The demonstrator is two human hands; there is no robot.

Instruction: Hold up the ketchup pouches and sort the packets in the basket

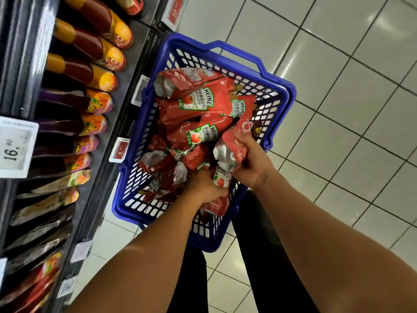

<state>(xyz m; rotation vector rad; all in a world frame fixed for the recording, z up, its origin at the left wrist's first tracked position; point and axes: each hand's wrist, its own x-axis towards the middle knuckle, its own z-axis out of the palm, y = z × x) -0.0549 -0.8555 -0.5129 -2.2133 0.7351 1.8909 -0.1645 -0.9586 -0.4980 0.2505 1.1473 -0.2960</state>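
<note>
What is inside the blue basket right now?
The blue basket holds a pile of red Heinz ketchup pouches. Both hands, left and right, grip pouches. Its floor is covered.

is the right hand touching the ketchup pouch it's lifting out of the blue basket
Touching. The head view shows the right hand with fingers curled round the silver bottom end of a red ketchup pouch, above the blue basket.

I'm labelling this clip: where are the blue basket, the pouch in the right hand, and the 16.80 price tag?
blue basket (234,53): head view, far handle.
pouch in the right hand (234,143): head view, red middle.
16.80 price tag (13,150): head view, printed digits.
</note>
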